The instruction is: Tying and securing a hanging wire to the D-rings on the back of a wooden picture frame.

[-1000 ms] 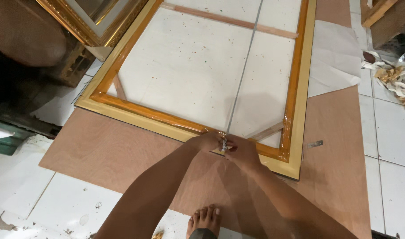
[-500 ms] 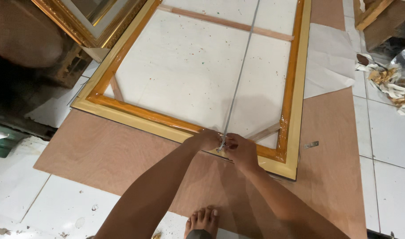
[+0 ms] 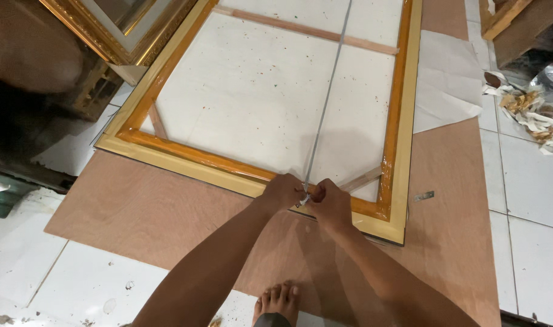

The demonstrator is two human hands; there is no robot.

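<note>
Both hands are pinching a wire at the near rail of a big gold frame.

The left hand [image 3: 282,192] and right hand [image 3: 328,203] are closing together around the end of the thin wire [image 3: 326,103], which is running straight up across the frame [image 3: 186,158], so it looks like they are keeping it taut. The frame is lying flat on a brown board [image 3: 137,212] over the tiled floor [image 3: 524,175], face-down it seems, with its back within easy reach.
</note>
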